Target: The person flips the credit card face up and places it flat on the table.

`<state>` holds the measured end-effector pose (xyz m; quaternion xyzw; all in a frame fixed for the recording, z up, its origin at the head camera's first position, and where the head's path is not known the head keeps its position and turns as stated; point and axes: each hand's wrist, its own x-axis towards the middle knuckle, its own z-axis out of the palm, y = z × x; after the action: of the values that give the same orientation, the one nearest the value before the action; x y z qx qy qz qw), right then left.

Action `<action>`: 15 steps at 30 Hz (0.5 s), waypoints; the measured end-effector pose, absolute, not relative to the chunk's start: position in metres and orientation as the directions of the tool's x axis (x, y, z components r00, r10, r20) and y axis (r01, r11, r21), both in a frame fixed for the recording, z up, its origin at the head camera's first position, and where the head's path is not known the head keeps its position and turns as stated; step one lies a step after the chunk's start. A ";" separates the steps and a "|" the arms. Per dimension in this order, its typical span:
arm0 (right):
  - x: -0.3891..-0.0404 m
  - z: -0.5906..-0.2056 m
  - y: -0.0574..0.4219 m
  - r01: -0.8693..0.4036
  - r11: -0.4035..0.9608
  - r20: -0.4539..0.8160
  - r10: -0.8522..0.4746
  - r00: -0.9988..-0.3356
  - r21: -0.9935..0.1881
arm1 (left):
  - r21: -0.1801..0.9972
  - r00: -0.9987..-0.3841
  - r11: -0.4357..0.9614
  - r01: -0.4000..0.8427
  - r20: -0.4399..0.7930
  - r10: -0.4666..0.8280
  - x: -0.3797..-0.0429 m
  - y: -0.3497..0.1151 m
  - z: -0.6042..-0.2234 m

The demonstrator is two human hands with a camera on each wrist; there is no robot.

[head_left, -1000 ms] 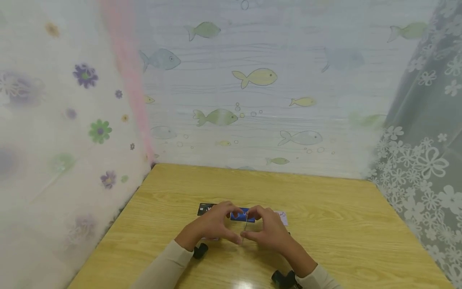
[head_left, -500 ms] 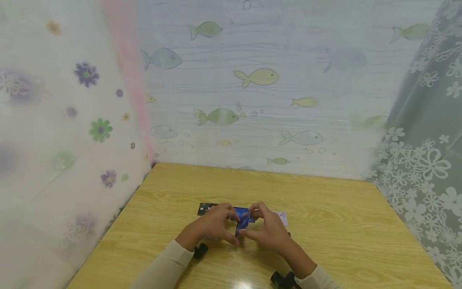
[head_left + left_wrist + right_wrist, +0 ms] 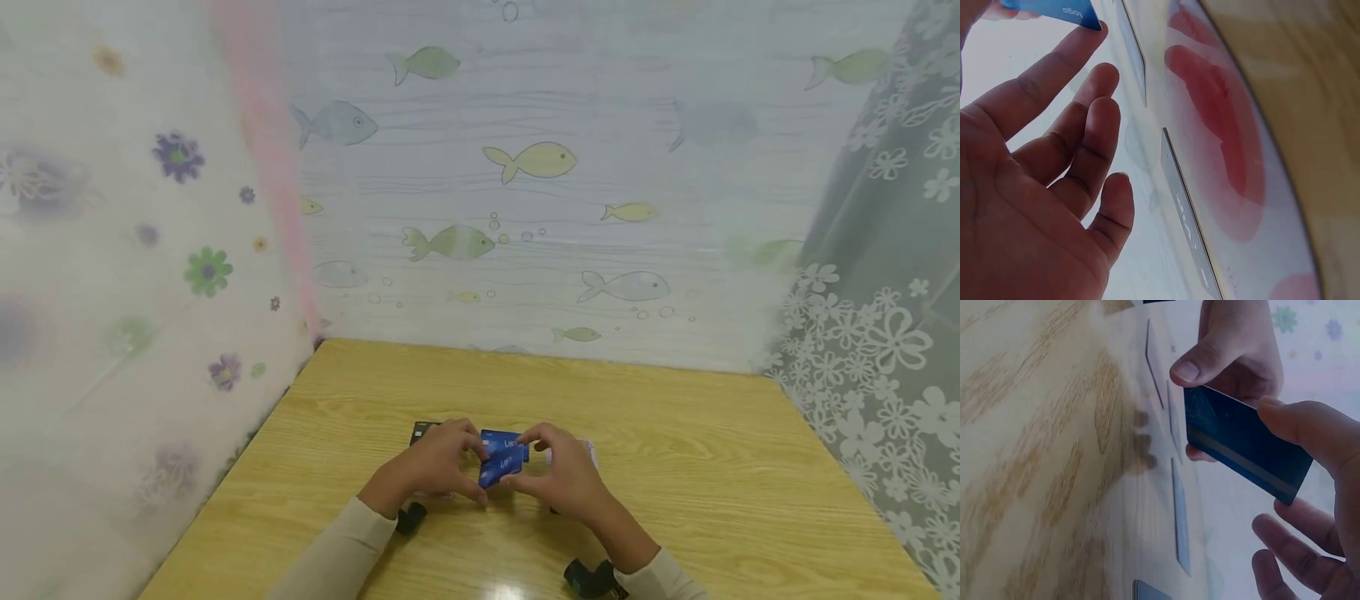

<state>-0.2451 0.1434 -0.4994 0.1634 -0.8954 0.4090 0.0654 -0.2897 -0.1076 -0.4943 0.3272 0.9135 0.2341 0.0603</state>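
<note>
A blue card printed "VIP" (image 3: pixel 500 468) is held up above the table, its face tilted toward the head camera. My right hand (image 3: pixel 564 477) pinches it between thumb and index finger at one end. At the other end my left hand (image 3: pixel 441 460) has thumb and index finger on its edges. The right wrist view shows the card's dark back with a grey stripe (image 3: pixel 1244 445). In the left wrist view the left index fingertip meets the corner of the blue card (image 3: pixel 1066 11); the other left fingers are loosely bent.
Behind the held card lies another blue VIP card (image 3: pixel 495 437). A black card (image 3: pixel 422 431) lies at left, partly hidden by the left hand, and a pale card with pink print (image 3: pixel 590 451) at right. Fish-printed curtain (image 3: pixel 540 250) borders the wooden table (image 3: pixel 675 433).
The blue card has turned from edge-on to show its printed face and shifted slightly left. My left fingers, apart from it before, now touch its left edges.
</note>
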 end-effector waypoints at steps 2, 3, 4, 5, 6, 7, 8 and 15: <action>-0.245 -0.498 0.144 -0.344 0.639 0.254 -0.233 -0.939 -0.687 | 0.468 -0.781 0.681 0.563 0.033 0.623 -0.291 -0.108 -0.493; -0.246 -0.498 0.145 -0.345 0.658 0.256 -0.231 -0.939 -0.669 | 0.469 -0.783 0.684 0.560 0.028 0.622 -0.292 -0.108 -0.493; -0.246 -0.497 0.145 -0.345 0.676 0.260 -0.228 -0.938 -0.652 | 0.470 -0.785 0.686 0.556 0.026 0.619 -0.292 -0.108 -0.493; -0.246 -0.497 0.146 -0.346 0.689 0.263 -0.227 -0.938 -0.637 | 0.472 -0.790 0.690 0.548 0.021 0.613 -0.293 -0.108 -0.493; -0.246 -0.496 0.146 -0.346 0.704 0.267 -0.226 -0.937 -0.620 | 0.475 -0.793 0.694 0.542 0.017 0.609 -0.293 -0.109 -0.493; -0.247 -0.496 0.146 -0.347 0.721 0.269 -0.227 -0.936 -0.600 | 0.479 -0.799 0.698 0.532 0.009 0.602 -0.294 -0.109 -0.493; -0.247 -0.496 0.147 -0.348 0.741 0.269 -0.231 -0.935 -0.574 | 0.482 -0.802 0.702 0.524 0.002 0.597 -0.294 -0.109 -0.493; -0.247 -0.499 0.148 -0.361 0.819 0.220 -0.290 -0.931 -0.447 | 0.462 -0.810 0.722 0.514 -0.014 0.586 -0.296 -0.112 -0.496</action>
<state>-0.2474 0.1477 -0.4991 0.1710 -0.9510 0.2477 0.0713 -0.2962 -0.1124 -0.4963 0.2975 0.9245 0.2243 0.0799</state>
